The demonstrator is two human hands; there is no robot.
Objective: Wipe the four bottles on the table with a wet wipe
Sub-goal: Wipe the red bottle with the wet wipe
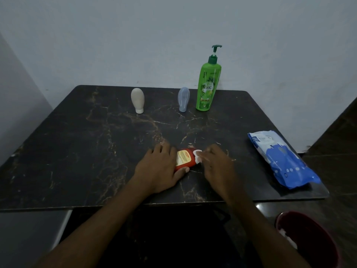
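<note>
A small red bottle [185, 159] with a yellow label lies on its side near the front of the dark marble table [81, 147]. My left hand [158, 169] grips it, thumb curled under its lower end. My right hand [216, 163] holds a white wet wipe [197, 154] against the bottle's cap end. At the back stand a beige bottle [137, 100], a pale blue bottle [183, 99] and a tall green pump bottle [208, 84].
A blue pack of wet wipes [280, 159] lies by the table's right edge. A dark red bin [307, 240] with white wipes in it stands on the floor at the lower right. Walls close in behind and on the left.
</note>
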